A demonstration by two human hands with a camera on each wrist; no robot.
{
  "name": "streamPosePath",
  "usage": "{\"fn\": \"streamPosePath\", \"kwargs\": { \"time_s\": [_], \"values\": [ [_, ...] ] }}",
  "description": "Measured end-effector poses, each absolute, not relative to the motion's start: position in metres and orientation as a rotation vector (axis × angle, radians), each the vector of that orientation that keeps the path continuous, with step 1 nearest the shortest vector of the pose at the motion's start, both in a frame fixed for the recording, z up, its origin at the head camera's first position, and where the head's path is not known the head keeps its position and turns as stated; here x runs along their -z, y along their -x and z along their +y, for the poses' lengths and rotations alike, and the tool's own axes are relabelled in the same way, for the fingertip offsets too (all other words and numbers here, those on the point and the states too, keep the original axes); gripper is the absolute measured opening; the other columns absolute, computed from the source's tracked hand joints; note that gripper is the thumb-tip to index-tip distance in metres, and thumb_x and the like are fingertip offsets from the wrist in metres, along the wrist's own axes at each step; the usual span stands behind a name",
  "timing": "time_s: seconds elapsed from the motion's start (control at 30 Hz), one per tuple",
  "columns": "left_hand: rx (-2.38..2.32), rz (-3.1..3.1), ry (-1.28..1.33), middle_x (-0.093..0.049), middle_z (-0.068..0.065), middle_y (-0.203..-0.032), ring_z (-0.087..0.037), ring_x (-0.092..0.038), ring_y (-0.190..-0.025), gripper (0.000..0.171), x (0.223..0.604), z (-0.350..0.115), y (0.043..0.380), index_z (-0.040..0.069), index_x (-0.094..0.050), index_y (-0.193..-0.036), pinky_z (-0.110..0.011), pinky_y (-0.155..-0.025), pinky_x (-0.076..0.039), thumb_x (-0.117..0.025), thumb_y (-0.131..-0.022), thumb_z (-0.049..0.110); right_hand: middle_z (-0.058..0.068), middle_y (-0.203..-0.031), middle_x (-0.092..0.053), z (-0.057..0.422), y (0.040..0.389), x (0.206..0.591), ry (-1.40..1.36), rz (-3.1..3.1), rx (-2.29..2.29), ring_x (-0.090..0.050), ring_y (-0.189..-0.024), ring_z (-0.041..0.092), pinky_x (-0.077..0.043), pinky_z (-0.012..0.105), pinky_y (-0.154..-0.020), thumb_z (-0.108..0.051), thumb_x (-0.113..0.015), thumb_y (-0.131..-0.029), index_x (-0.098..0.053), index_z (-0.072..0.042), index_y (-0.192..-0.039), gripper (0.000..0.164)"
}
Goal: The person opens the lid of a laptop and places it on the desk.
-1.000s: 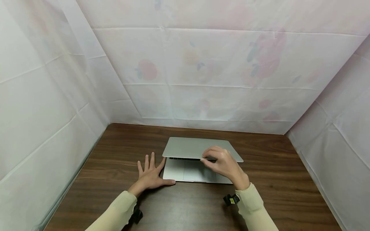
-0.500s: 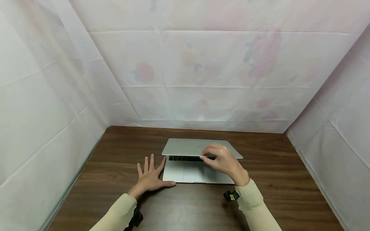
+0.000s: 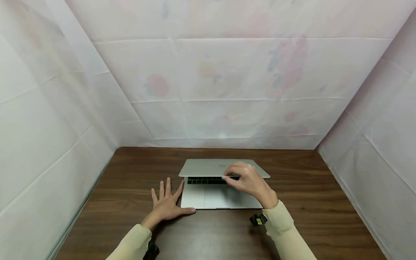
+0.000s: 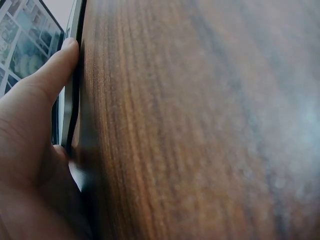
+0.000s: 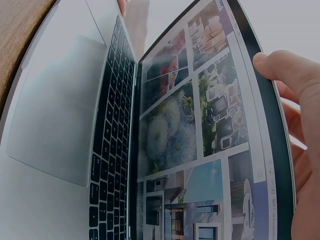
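Note:
A silver laptop stands on the table with its lid partly raised. My right hand pinches the lid's front edge, thumb on the screen side and fingers behind, as the right wrist view shows. The lit screen displays a page of photos, and the black keyboard lies beside it. My left hand spreads its fingers on the table at the laptop's left side. Its thumb touches the front left corner of the base, seen also as the base edge in the left wrist view.
The dark wood table extends around the laptop. Pale printed cloth hangs behind it and on both sides. A small black camera sits on the right wrist, another black device on the left.
The lid has risen a little in the right hand, so more of the keyboard shows from the head. The left hand keeps its place by the base. The head view has shifted slightly.

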State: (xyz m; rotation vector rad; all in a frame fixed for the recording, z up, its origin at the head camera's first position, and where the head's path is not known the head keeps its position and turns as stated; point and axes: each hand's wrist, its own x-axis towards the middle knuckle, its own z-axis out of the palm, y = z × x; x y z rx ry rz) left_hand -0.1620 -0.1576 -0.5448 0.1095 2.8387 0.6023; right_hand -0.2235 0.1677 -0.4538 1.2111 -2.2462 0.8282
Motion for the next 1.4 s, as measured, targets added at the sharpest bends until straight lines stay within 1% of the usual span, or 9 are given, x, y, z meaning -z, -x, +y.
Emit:
{"fn": "streamPosePath", "kwargs": {
  "time_s": [0.07, 0.1, 0.33, 0.67, 0.73, 0.93, 1.17, 1.4],
  "values": [
    [-0.606, 2.852, -0.117, 0.009, -0.028, -0.170, -0.053, 0.011, -0.156, 0.126, 0.544, -0.158, 0.161, 0.030, -0.018, -0.166, -0.076, -0.113, 0.019, -0.067, -0.067, 0.091, -0.004, -0.092, -0.075, 0.167, 0.224, 0.453, -1.205, -2.256, -0.830, -0.071, -0.084, 0.009, -0.058, 0.024, -0.069, -0.009, -0.085, -0.084, -0.077, -0.015, -0.090, 0.011],
    [-0.604, 2.851, -0.118, 0.009, -0.028, -0.170, -0.052, 0.012, -0.156, 0.126, 0.545, -0.158, 0.161, 0.031, -0.017, -0.167, -0.076, -0.113, 0.020, -0.065, -0.067, 0.092, -0.004, -0.092, -0.075, 0.167, 0.224, 0.453, -1.202, -2.259, -0.829, -0.071, -0.084, 0.009, -0.058, 0.024, -0.069, -0.010, -0.085, -0.084, -0.077, -0.016, -0.090, 0.011],
    [-0.664, 2.867, -0.130, 0.009, -0.028, -0.170, -0.052, 0.014, -0.155, 0.128, 0.551, -0.158, 0.161, 0.029, -0.021, -0.166, -0.072, -0.112, 0.025, -0.065, -0.064, 0.094, -0.003, -0.094, -0.075, 0.168, 0.224, 0.451, -1.198, -2.280, -0.821, -0.071, -0.086, 0.011, -0.059, 0.027, -0.072, -0.010, -0.085, -0.084, -0.077, -0.016, -0.091, 0.011],
    [-0.606, 2.867, -0.112, 0.008, -0.027, -0.171, -0.052, 0.013, -0.156, 0.127, 0.554, -0.155, 0.165, 0.030, -0.021, -0.166, -0.074, -0.113, 0.021, -0.066, -0.065, 0.092, -0.003, -0.093, -0.075, 0.169, 0.227, 0.450, -1.195, -2.284, -0.808, -0.071, -0.085, 0.010, -0.059, 0.027, -0.071, -0.012, -0.084, -0.086, -0.077, -0.016, -0.091, 0.009],
    [-0.604, 2.865, -0.112, 0.010, -0.026, -0.171, -0.051, 0.015, -0.156, 0.128, 0.556, -0.155, 0.165, 0.030, -0.019, -0.166, -0.074, -0.113, 0.022, -0.064, -0.065, 0.094, -0.003, -0.093, -0.075, 0.169, 0.228, 0.450, -1.197, -2.274, -0.806, -0.070, -0.085, 0.010, -0.059, 0.026, -0.071, -0.011, -0.084, -0.085, -0.077, -0.016, -0.090, 0.010],
    [-0.632, 2.865, -0.121, 0.010, -0.026, -0.171, -0.051, 0.016, -0.155, 0.129, 0.557, -0.158, 0.168, 0.029, -0.019, -0.166, -0.072, -0.113, 0.025, -0.064, -0.064, 0.094, -0.004, -0.092, -0.074, 0.168, 0.231, 0.449, -1.190, -2.276, -0.817, -0.069, -0.085, 0.009, -0.057, 0.025, -0.070, -0.011, -0.084, -0.085, -0.077, -0.017, -0.090, 0.011],
    [-0.641, 2.868, -0.115, 0.011, -0.025, -0.171, -0.051, 0.016, -0.155, 0.129, 0.560, -0.159, 0.168, 0.029, -0.021, -0.166, -0.073, -0.112, 0.025, -0.066, -0.064, 0.093, -0.003, -0.093, -0.074, 0.167, 0.231, 0.448, -1.189, -2.297, -0.815, -0.069, -0.085, 0.010, -0.057, 0.025, -0.069, -0.014, -0.083, -0.088, -0.078, -0.016, -0.091, 0.006],
    [-0.640, 2.874, -0.114, 0.011, -0.025, -0.171, -0.051, 0.016, -0.155, 0.129, 0.560, -0.158, 0.168, 0.030, -0.020, -0.166, -0.072, -0.112, 0.025, -0.065, -0.064, 0.094, -0.004, -0.093, -0.074, 0.168, 0.231, 0.445, -1.183, -2.314, -0.808, -0.069, -0.084, 0.010, -0.057, 0.025, -0.068, -0.013, -0.084, -0.087, -0.078, -0.017, -0.093, 0.009]
  ]
}}
